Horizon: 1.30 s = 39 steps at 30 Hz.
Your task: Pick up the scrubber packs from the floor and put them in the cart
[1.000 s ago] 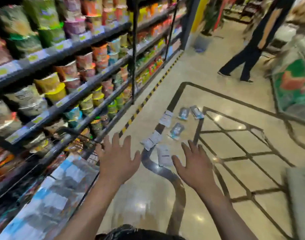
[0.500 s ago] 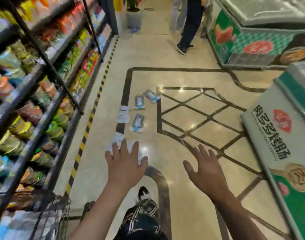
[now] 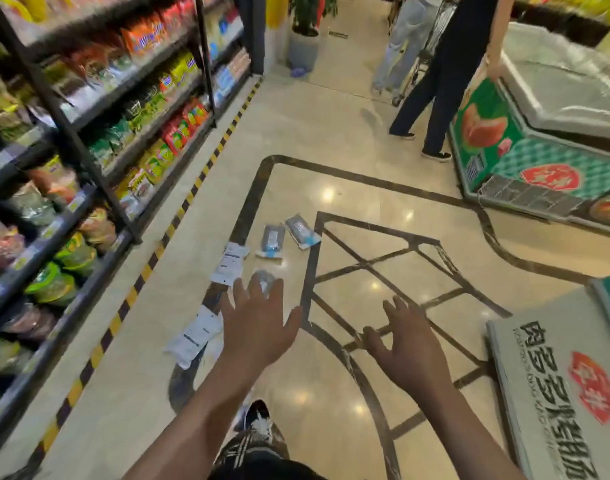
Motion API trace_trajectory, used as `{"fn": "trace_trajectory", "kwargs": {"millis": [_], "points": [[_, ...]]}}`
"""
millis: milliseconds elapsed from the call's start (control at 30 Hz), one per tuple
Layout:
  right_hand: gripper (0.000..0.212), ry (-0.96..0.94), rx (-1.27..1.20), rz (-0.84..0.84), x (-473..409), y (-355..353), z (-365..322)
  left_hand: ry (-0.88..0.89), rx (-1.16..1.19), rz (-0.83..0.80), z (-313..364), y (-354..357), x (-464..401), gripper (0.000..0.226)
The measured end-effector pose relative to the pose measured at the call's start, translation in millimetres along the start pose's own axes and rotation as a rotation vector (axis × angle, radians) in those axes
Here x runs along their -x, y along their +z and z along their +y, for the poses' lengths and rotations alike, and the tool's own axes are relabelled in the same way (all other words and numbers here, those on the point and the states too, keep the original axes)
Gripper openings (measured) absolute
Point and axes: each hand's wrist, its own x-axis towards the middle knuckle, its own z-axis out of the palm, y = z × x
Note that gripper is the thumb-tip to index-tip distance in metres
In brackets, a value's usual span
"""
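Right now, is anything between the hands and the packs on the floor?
Nothing visible. Both hands, left and right, are open above bare floor, with the scrubber packs lying loose just ahead.

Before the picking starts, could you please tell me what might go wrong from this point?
Both the left hand and the right hand are open and hold nothing, so no pack is secured yet. The scrubber packs lie scattered, and one is partly hidden behind the left hand, so it could be overlooked. The glossy floor may let flat packs slide when pinched. No cart is in view, so carrying could be awkward.
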Motion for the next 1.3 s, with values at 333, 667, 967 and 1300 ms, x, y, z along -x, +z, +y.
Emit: {"fn": "trace_trajectory", "kwargs": {"millis": [333,667,967,1300], "points": [[0.06,-0.045,-0.107,0.031,-203,-32,53,-0.021,-0.069,0.001,88,-44,-183,0.068],[0.065,-0.181,-0.105,-0.037,-403,-70,100,-0.115,-0.124,0.054,166,-73,-338,0.065],[0.056,-0.36,-0.047,-0.065,-600,-66,60,-0.284,-0.02,0.032,137,-70,-502,0.056],[0.075,-0.471,0.113,-0.288,-815,22,10,-0.461,0.031,-0.086,84,-23,-724,0.063]]}}
